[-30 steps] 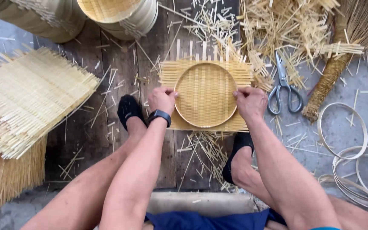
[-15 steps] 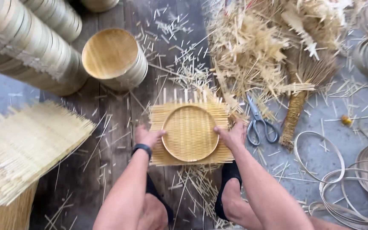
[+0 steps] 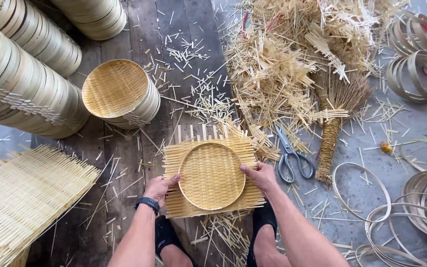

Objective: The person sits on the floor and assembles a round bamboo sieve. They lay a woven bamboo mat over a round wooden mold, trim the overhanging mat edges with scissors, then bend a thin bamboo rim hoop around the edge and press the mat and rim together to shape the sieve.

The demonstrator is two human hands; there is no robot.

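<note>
- On the wooden floor boards (image 3: 124, 163), right in front of my feet, lies a square woven mat (image 3: 212, 179) of pale bamboo strips, and I name every place from this mat.
- A round bamboo ring (image 3: 211, 176) sits on the middle of the mat, with the weave showing inside it.
- My left hand (image 3: 160, 188) is at the mat's left edge. Its grip is pinching the mat and the ring's rim, with the thumb on top.
- My right hand (image 3: 260, 176) is at the mat's right edge. Its grip is pinching the ring's rim and the mat in the same way.
- I wear a dark watch (image 3: 147, 203) on my left wrist, just below the mat's left corner.
- Scissors (image 3: 292, 157) lie just to the right of the mat, close to my right hand.
- A straw brush (image 3: 333, 128) lies a bit further right, past the scissors.
- A big heap of cut strips (image 3: 282, 64) is above the mat and to its right.
- A finished round basket (image 3: 119, 94) stands up and to the left of the mat, on a short stack.
- Long stacks of baskets (image 3: 21, 74) lie further left than that.
- A pile of flat woven sheets (image 3: 21, 198) is far to the left of the mat.
- Thin loose hoops (image 3: 396, 207) lie far to the right of it.
</note>
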